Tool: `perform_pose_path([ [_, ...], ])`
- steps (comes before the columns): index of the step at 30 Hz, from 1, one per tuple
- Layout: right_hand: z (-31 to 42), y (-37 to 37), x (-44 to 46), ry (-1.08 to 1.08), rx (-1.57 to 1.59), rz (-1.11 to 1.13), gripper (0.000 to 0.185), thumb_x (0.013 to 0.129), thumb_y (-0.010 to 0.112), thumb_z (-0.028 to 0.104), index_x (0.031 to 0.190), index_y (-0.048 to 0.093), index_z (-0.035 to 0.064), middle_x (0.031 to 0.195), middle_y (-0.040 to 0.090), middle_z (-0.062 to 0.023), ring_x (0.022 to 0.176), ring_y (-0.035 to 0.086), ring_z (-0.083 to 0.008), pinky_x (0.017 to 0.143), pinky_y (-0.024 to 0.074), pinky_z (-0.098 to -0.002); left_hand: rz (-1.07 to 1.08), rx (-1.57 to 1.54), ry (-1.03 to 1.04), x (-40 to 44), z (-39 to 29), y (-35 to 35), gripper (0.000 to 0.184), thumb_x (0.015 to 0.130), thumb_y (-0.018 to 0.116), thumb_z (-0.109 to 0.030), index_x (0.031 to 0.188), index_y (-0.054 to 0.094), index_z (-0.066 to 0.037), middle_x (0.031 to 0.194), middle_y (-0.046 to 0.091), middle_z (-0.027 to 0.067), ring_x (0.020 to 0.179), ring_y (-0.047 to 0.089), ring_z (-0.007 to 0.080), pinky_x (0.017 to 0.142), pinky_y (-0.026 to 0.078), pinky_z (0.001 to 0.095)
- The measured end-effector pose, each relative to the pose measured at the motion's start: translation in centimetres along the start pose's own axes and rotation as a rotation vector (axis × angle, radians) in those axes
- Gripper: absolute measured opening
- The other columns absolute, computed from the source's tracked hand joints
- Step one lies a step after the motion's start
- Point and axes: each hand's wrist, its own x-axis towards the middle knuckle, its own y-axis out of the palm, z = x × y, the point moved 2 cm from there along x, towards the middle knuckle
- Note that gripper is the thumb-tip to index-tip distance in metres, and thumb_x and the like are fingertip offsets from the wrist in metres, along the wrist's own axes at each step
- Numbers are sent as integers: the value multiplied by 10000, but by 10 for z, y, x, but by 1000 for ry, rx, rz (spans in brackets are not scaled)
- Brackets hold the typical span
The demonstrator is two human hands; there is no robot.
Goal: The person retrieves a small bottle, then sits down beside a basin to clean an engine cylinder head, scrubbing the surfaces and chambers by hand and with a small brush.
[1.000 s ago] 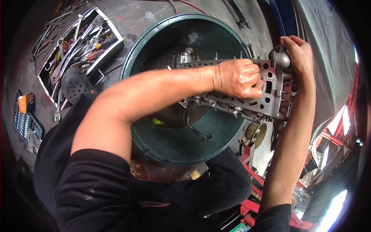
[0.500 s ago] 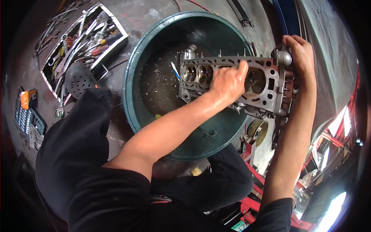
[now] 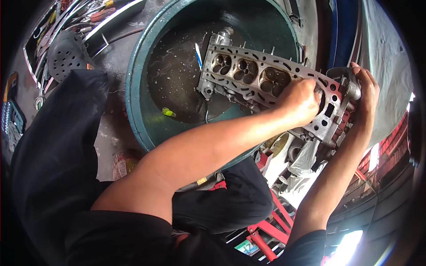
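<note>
An aluminium cylinder head (image 3: pixel 262 93) slants across the green tub, its chamber face with the round valve recesses turned up toward me. My left hand (image 3: pixel 299 102) is closed in a fist over the chamber nearest the right end. Something dark shows beside its fingers, but what the fist holds is hidden. My right hand (image 3: pixel 367 91) is wrapped round the right end of the cylinder head, by a round metal outlet (image 3: pixel 352 91). Thin studs stick up along the far edge.
The green tub (image 3: pixel 135 111) has wet, speckled dirt in its bottom. Inside it are a blue-and-white stick (image 3: pixel 198 55) and a yellow-green scrap (image 3: pixel 168 112). A tool tray (image 3: pixel 106 22) lies upper left beside my shoe (image 3: pixel 66 55). Red metal stand legs (image 3: pixel 266 237) are lower right.
My left fist has moved right along the cylinder head to the end chamber, uncovering the middle ones. The head now tilts down to the right. The view has shifted too.
</note>
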Motion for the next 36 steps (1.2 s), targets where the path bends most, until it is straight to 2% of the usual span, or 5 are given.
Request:
perform_pose_path([
  [4,1,-3,2,-22,-25,27,253,810,676,274,855,681,26,726,579,10,635,501,-91,584,389,-255,-41,95,18,-4,-11,10,173,874,554,-130,867,586,40,833,632,276,852,627,445,769,491,502],
  [10,-2,-1,3,-29,-53,56,248,815,661,265,857,683,22,741,599,2,650,515,-93,607,402,-257,625,777,216,3,-50,-17,196,780,560,-71,929,674,-16,896,676,230,893,664,377,797,528,466],
  [12,-5,-4,8,-74,1,54,265,824,641,238,923,711,3,807,655,-13,728,558,-96,682,429,-238,612,749,100,12,-45,-26,187,792,583,-102,933,684,-33,904,682,215,874,672,358,776,533,460],
  [20,5,-3,1,-16,-43,50,286,822,633,255,944,716,10,777,633,-15,638,546,-101,595,431,-250,200,817,1068,6,-7,-20,87,771,572,-145,850,561,-109,702,619,97,694,653,270,543,519,414],
  [36,-6,-4,10,-115,-13,21,252,809,650,266,849,681,18,726,604,-4,605,535,-92,508,422,-268,169,821,1021,16,-12,-43,127,742,596,-102,866,574,-115,647,592,64,633,639,255,524,515,376],
])
